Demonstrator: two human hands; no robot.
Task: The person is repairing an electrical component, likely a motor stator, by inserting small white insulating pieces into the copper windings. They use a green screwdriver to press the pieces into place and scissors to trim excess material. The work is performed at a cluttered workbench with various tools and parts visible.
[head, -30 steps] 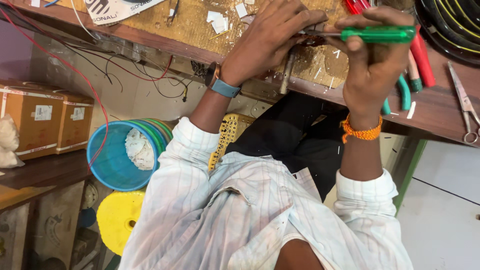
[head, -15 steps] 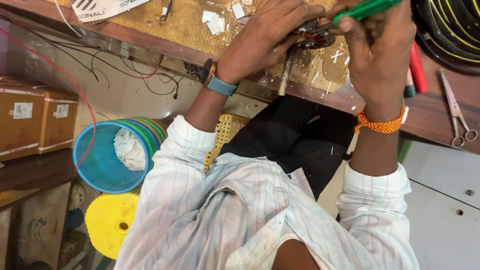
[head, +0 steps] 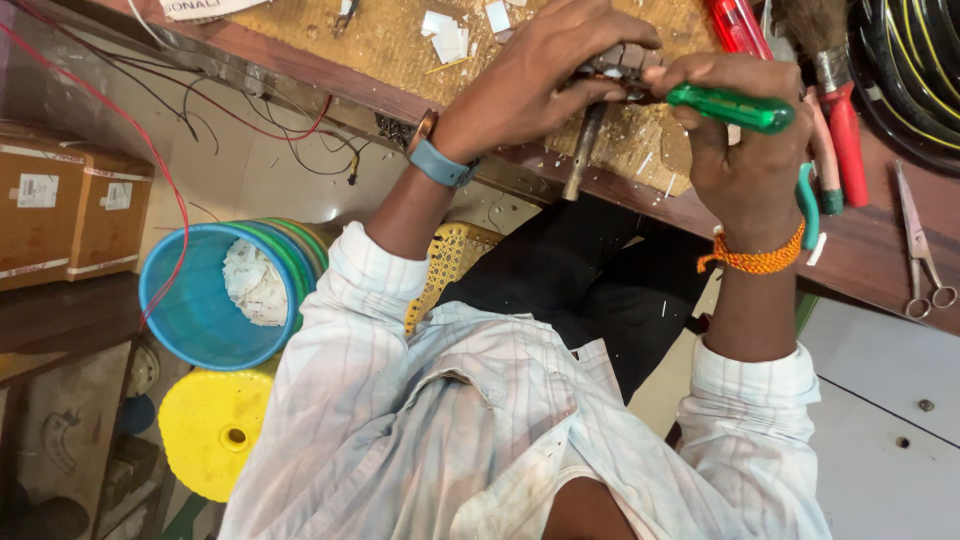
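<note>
At the table's [head: 420, 95] near edge, the right hand [head: 745, 160] has its fingers wrapped tight round a green-handled screwdriver [head: 730, 107], its tip aimed at a small metal part [head: 610, 78]. The left hand [head: 540, 75] pinches that part from the other side, fingers narrowly closed on it, so it sits between both hands, touching each. A metal rod [head: 582, 152] hangs down from the part over the table edge. Red-handled tools [head: 845, 140] lie just beside the right hand, scissors [head: 920, 245] farther off. Below stand a blue bucket [head: 195, 310] and a yellow stool [head: 215, 430].
</note>
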